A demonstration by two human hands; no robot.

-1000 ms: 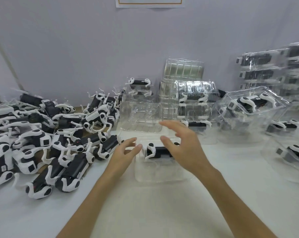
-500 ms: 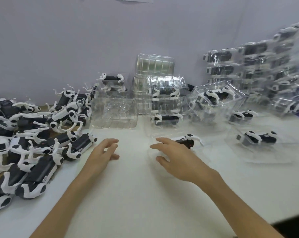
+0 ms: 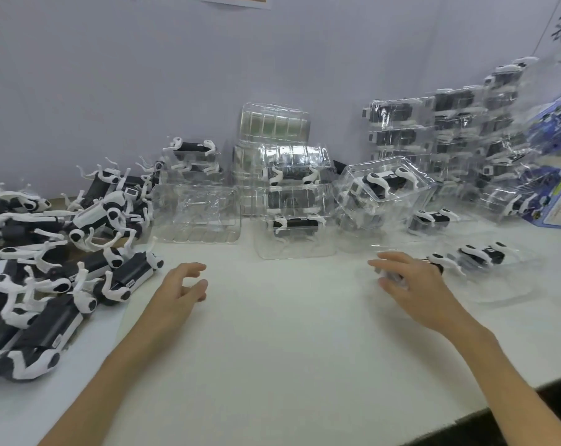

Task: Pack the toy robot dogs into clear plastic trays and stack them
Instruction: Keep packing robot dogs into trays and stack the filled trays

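From the head camera, a white desk (image 3: 272, 355) is stretching out in front of a pale wall. Both bare arms are reaching forward over it.

The left hand (image 3: 179, 291) is hanging just above the desk. Its fingers are loosely bent and it is holding nothing. Just to its left, a big pile of loose toy robot dogs (image 3: 47, 268) is lying in a heap, black bodies and white legs all tangled up.

The right hand (image 3: 411, 284) is lying on a clear plastic tray (image 3: 369, 272) with its fingers spread out. This part is blurry, so I cannot tell if it is gripping the tray or only touching it. One toy dog (image 3: 441, 263) is peeking out from behind the fingers, inside that tray. Just to the right, a second dog (image 3: 479, 255) is sitting in another clear tray (image 3: 504, 291).

Farther back, an empty tray (image 3: 197, 217) is standing beside the pile. In the middle, a packed tray (image 3: 293, 235) is sitting in front of a short stack of trays (image 3: 292, 175). Next to that, one tray with a dog inside is leaning tilted (image 3: 385, 188). Tall stacks of packed trays (image 3: 450, 130) are standing against the wall on the right. A blue box (image 3: 559, 201) is sitting at the far right edge.
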